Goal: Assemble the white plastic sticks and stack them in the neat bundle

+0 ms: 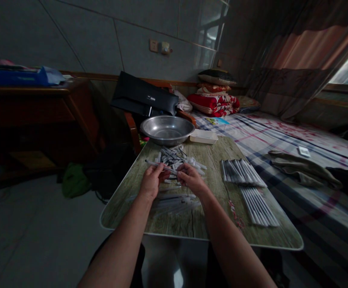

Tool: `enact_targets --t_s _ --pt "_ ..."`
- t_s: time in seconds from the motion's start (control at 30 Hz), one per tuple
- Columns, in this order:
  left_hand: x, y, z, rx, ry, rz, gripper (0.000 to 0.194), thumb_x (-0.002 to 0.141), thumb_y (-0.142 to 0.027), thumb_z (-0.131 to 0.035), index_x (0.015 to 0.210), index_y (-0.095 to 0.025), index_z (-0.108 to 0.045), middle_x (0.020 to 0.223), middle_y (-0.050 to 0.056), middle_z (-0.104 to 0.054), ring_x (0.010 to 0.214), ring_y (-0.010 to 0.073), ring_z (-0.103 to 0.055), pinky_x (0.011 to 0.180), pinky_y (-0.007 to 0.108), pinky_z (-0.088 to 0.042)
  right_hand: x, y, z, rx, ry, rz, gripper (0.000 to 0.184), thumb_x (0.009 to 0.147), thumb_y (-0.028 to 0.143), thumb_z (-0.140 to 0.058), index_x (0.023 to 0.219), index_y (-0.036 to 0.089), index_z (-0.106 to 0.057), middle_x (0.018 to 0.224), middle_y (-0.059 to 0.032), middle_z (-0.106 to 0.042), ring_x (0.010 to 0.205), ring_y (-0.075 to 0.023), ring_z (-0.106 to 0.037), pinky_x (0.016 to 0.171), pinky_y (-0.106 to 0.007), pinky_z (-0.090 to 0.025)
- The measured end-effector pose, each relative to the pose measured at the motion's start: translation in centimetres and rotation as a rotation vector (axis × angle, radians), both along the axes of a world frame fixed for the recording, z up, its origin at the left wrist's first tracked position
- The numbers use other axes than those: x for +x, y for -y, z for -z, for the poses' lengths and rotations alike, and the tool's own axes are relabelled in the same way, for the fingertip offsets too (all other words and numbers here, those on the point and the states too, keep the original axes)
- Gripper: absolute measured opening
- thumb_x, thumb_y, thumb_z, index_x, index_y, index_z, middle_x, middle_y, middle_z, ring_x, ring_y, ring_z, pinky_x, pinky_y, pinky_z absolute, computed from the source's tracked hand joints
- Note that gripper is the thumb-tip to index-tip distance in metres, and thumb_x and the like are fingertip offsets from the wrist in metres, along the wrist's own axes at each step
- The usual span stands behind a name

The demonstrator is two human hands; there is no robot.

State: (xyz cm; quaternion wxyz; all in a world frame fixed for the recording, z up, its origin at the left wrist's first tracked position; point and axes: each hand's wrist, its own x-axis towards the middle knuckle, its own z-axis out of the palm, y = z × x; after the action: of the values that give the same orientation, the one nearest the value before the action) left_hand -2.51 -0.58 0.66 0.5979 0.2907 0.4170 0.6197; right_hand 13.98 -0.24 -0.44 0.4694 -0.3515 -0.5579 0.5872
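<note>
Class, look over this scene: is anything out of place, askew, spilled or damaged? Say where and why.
The large black panel looks askew, tilted on the wooden chair behind the metal basin. On the table, loose pieces lie jumbled, unlike the neat rows at right. Nothing looks clearly damaged.

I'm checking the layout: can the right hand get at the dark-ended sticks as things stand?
Probably yes: mostly bare tabletop lies between the right hand and the dark-ended sticks, though that hand seems busy with a slim tube.

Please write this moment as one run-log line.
left hand: holds pen-like rod | right hand: at rod's right end | loose parts: pile beyond hands | rod rows: right side of table
</note>
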Motion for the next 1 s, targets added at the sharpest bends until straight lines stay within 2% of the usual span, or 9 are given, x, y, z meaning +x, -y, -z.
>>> enact_targets --t_s 0.37,0.77,0.9,1.0 --pt "0.4 -0.1 0.3 0.098 -0.078 -0.003 0.039 0.064 -0.042 -0.080 0.084 -0.015 -0.059 0.074 0.003 -0.071 0.064 0.0168 -0.069 0.061 0.027 -0.056 0.1 -0.4 1.1 -0.036 -0.096 -0.009 0.027 0.076 0.037 -0.070 0.085 0.020 -0.051 0.061 0.0058 -0.057 0.046 -0.0065 -0.046 0.043 -0.017 -0.031" --pt "0.4 0.4 0.1 0.144 -0.114 -0.013 0.042 0.063 -0.044 -0.080 0.084 -0.015 -0.058 0.073 0.002 -0.071 0.059 0.0137 -0.066 0.062 0.027 -0.056 0.2 -0.1 1.0 -0.062 -0.110 -0.072 0.031 0.075 0.041 -0.071 0.085 0.020 -0.050 0.062 0.0050 -0.059 0.045 -0.0062 -0.047 0.042 -0.017 -0.033" --pt "0.2 0.2 0.2 0.132 -0.104 -0.003 0.043 0.061 -0.045 -0.082 0.083 -0.016 -0.059 0.074 0.002 -0.071 0.060 0.0138 -0.065 0.061 0.026 -0.054 0.2 -0.1 0.6 -0.066 0.008 -0.098 0.031 0.075 0.041 -0.070 0.090 0.020 -0.053 0.065 0.0034 -0.062 0.049 -0.0083 -0.053 0.046 -0.019 -0.040" --pt "0.3 0.0 0.2 0.158 -0.130 -0.005 0.044 0.061 -0.047 -0.081 0.083 -0.015 -0.061 0.073 0.002 -0.070 0.062 0.0137 -0.063 0.061 0.025 -0.052 -0.1 -0.2 0.0 -0.006 0.239 -0.075 0.020 0.077 0.034 -0.066 0.087 0.019 -0.056 0.065 0.0021 -0.063 0.052 -0.0103 -0.056 0.049 -0.021 -0.041"
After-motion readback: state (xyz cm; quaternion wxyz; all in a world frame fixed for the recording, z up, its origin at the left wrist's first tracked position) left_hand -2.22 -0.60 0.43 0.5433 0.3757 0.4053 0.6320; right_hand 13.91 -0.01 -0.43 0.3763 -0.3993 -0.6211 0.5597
